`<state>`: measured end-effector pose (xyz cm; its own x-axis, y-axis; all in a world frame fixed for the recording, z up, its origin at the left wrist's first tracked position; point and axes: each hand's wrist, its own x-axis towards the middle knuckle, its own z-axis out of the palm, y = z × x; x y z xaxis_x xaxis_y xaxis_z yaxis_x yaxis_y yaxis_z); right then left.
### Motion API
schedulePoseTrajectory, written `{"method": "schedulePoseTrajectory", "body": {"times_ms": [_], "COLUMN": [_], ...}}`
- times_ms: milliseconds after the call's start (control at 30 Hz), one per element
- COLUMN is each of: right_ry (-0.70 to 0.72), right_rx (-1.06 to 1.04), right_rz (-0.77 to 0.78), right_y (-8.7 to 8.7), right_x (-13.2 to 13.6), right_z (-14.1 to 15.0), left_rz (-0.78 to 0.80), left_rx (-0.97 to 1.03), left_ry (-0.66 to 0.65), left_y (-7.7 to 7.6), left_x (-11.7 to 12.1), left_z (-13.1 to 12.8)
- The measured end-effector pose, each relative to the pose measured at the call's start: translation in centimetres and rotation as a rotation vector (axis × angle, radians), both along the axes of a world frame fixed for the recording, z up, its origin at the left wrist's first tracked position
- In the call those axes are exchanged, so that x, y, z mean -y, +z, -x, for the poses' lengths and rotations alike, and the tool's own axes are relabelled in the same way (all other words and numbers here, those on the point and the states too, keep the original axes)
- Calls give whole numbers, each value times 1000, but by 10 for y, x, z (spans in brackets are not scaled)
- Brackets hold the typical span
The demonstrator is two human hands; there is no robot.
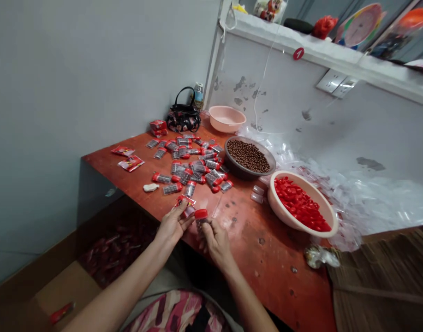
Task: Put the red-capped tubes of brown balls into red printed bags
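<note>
My right hand is shut on a small clear tube with a red cap, filled with dark brown beads. My left hand holds a small clear bag with red print at its fingertips, close to the tube. Its contents are partly hidden by my fingers. Just beyond my hands, several capped tubes lie in a loose heap on the red-brown tabletop. A pale pink bowl holds loose red caps, and a dark bowl holds brown beads.
A pink basin and a black patterned handbag stand at the table's far end. Clear empty tubes are piled to the right. An open cardboard box of red-capped items sits below the left edge.
</note>
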<state>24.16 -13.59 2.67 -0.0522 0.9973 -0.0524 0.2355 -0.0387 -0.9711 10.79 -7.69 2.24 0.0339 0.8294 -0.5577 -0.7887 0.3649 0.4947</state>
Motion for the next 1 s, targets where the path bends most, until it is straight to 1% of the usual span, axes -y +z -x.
{"method": "schedulePoseTrajectory", "body": {"times_ms": [67,167,367,600,767,900,1000], "right_ry": [-35,-78,-101,-119,-68,-184,-227], "right_rx": [-8,23,5,-15,-125,-17,76], "right_rz": [-1,-17,-29,-48,2,-107,-185], "right_y": [0,0,-2,-5,-8,-10,-10], "right_x": [5,4,4,2,2,2,2], "right_z": [5,5,1,0,0,2,2], "left_rz": [-7,-24,-91,-210,-293,-324,-303], "left_rx": [12,33,57,-54,-104,-143,-163], "left_ry": [9,-6,-24,-127,-230,-271,-327], "left_y": [0,1,4,12,18,17,15], "left_x": [-1,-1,0,7,8,10,12], "left_z": [-7,-14,-17,-23,-22,-23,-25]}}
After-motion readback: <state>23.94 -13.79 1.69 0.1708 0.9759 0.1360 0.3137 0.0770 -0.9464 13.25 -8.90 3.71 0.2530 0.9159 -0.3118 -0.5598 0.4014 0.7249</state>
